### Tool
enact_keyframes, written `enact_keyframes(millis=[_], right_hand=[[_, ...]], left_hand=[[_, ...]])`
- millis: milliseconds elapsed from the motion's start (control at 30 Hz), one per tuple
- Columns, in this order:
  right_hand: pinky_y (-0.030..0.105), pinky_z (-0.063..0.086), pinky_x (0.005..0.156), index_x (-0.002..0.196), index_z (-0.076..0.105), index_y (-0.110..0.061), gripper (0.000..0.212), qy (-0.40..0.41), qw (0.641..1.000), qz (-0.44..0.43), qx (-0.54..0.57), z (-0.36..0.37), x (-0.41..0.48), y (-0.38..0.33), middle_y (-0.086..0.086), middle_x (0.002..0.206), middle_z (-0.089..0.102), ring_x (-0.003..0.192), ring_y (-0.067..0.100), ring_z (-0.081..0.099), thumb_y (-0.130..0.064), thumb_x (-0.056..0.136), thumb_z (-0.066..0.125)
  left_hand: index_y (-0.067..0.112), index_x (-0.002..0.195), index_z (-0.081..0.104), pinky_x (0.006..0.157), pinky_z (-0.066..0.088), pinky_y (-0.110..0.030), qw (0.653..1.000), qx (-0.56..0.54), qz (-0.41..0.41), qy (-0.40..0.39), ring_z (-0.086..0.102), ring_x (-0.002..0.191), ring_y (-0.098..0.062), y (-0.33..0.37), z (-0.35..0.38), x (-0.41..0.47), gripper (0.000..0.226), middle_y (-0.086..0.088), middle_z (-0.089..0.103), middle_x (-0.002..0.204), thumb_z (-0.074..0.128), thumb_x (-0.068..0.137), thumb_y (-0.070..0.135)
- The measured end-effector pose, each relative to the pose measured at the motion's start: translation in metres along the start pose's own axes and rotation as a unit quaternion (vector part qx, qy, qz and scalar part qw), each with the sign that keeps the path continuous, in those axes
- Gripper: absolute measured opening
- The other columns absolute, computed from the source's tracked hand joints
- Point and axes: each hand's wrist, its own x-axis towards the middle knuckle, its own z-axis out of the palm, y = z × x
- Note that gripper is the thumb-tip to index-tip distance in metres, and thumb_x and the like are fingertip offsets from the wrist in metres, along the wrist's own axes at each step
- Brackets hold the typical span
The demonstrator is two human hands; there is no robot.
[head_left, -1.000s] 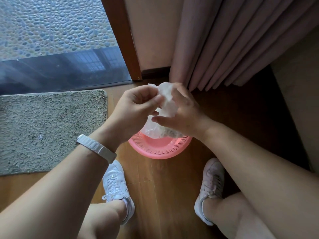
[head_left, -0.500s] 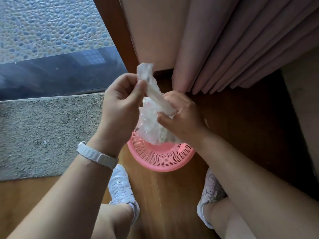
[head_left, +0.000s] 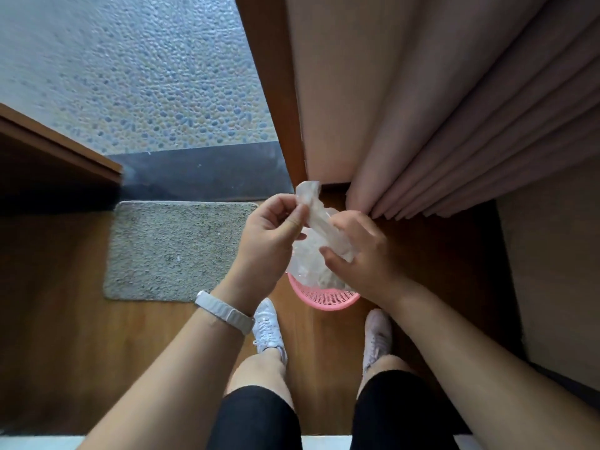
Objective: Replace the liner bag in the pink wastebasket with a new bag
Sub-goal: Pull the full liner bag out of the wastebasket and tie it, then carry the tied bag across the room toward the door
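A pink perforated wastebasket (head_left: 324, 298) stands on the wooden floor between my feet, mostly hidden behind my hands. Above it hangs a clear crumpled liner bag (head_left: 313, 254), its gathered neck twisted into a strip. My left hand (head_left: 269, 237) pinches the upper end of that strip between thumb and fingers. My right hand (head_left: 360, 254) grips the lower end of the strip, just above the bag's bulging body. Whether the bag's bottom still sits inside the basket is hidden.
A grey bath mat (head_left: 175, 251) lies on the floor to the left. Pink curtains (head_left: 454, 125) hang behind the basket at the right. A wooden door frame (head_left: 269, 92) and a glass pane over pebbles lie beyond. A wooden furniture edge (head_left: 58, 147) juts in at left.
The view has risen and pulled back, so the basket looks smaller. The bag's neck is drawn out into a longer twisted strip between both hands.
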Motion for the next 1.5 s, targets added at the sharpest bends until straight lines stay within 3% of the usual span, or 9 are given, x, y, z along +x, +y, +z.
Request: enact_keyframes(millis=[133, 500, 633, 800, 967, 1033, 1200, 1300, 1500], right_hand=[[0.031, 0.05, 0.078, 0.115, 0.05, -0.023, 0.034, 0.042, 0.998, -0.047, 0.013, -0.049, 0.013, -0.07, 0.004, 0.116, 0.057, 0.099, 0.017, 0.057, -0.032, 0.085, 0.063], [0.039, 0.055, 0.06, 0.111, 0.052, -0.024, 0.031, 0.023, 0.969, -0.24, -0.052, -0.147, 0.048, -0.197, 0.001, 0.121, 0.061, 0.097, 0.023, 0.064, -0.037, 0.085, 0.061], [0.032, 0.055, 0.063, 0.109, 0.055, -0.023, 0.029, 0.03, 0.959, -0.281, -0.028, -0.15, 0.054, -0.244, -0.001, 0.118, 0.064, 0.099, 0.021, 0.065, -0.035, 0.084, 0.063], [0.035, 0.054, 0.066, 0.106, 0.061, -0.016, 0.03, 0.033, 0.951, -0.306, -0.019, -0.113, 0.06, -0.303, 0.001, 0.107, 0.067, 0.092, 0.023, 0.065, -0.034, 0.083, 0.065], [0.031, 0.05, 0.063, 0.108, 0.056, -0.019, 0.033, 0.017, 0.95, -0.31, -0.035, -0.054, 0.067, -0.369, 0.001, 0.096, 0.065, 0.082, 0.023, 0.063, -0.036, 0.081, 0.065], [0.031, 0.05, 0.061, 0.107, 0.054, -0.021, 0.034, 0.003, 0.949, -0.313, -0.038, -0.025, 0.072, -0.397, 0.001, 0.092, 0.065, 0.076, 0.024, 0.063, -0.039, 0.08, 0.063], [0.022, 0.037, 0.064, 0.109, 0.053, -0.024, 0.038, -0.033, 0.945, -0.318, -0.063, 0.052, 0.088, -0.466, -0.002, 0.096, 0.067, 0.078, 0.021, 0.062, -0.044, 0.077, 0.062], [0.025, 0.038, 0.065, 0.108, 0.048, -0.028, 0.038, -0.057, 0.942, -0.328, -0.053, 0.093, 0.094, -0.506, 0.001, 0.099, 0.068, 0.081, 0.025, 0.064, -0.044, 0.077, 0.062], [0.023, 0.035, 0.063, 0.115, 0.058, -0.018, 0.041, -0.105, 0.927, -0.357, -0.043, 0.158, 0.103, -0.568, 0.0, 0.106, 0.066, 0.086, 0.021, 0.061, -0.033, 0.08, 0.072]], left_hand=[[0.022, 0.083, 0.068, 0.066, 0.049, -0.023, 0.999, -0.014, 0.018, 0.039, 0.059, 0.072, -0.01, 0.089, 0.005, -0.025, 0.008, 0.004, 0.065, 0.077, 0.062, 0.089, 0.021], [0.02, 0.08, 0.067, 0.067, 0.047, -0.024, 0.984, -0.026, 0.133, 0.113, 0.059, 0.067, -0.009, 0.251, 0.016, -0.09, 0.002, 0.006, 0.064, 0.072, 0.066, 0.082, 0.019], [0.023, 0.076, 0.069, 0.067, 0.048, -0.023, 0.974, -0.017, 0.181, 0.138, 0.059, 0.067, -0.006, 0.285, -0.005, -0.115, 0.016, 0.012, 0.066, 0.068, 0.068, 0.085, 0.01], [0.023, 0.072, 0.072, 0.064, 0.048, -0.023, 0.958, -0.049, 0.223, 0.175, 0.059, 0.063, -0.006, 0.308, -0.055, -0.147, 0.014, 0.01, 0.066, 0.066, 0.07, 0.076, 0.011], [0.022, 0.076, 0.069, 0.063, 0.049, -0.022, 0.942, -0.053, 0.25, 0.216, 0.06, 0.061, -0.004, 0.316, -0.136, -0.169, 0.027, 0.012, 0.067, 0.065, 0.066, 0.085, -0.003], [0.024, 0.075, 0.07, 0.063, 0.05, -0.021, 0.94, -0.035, 0.257, 0.222, 0.06, 0.063, -0.004, 0.318, -0.174, -0.177, 0.028, 0.013, 0.067, 0.066, 0.064, 0.087, -0.001], [0.014, 0.083, 0.064, 0.064, 0.05, -0.02, 0.933, -0.02, 0.26, 0.246, 0.059, 0.066, -0.002, 0.318, -0.274, -0.202, 0.005, 0.014, 0.064, 0.068, 0.064, 0.088, 0.014], [0.016, 0.083, 0.065, 0.065, 0.05, -0.025, 0.93, -0.029, 0.253, 0.266, 0.06, 0.067, -0.009, 0.319, -0.326, -0.22, 0.016, 0.005, 0.064, 0.072, 0.067, 0.083, 0.031], [0.009, 0.088, 0.064, 0.07, 0.052, -0.026, 0.911, 0.0, 0.256, 0.324, 0.06, 0.076, -0.017, 0.324, -0.403, -0.251, 0.024, -0.006, 0.063, 0.08, 0.064, 0.088, 0.033]])
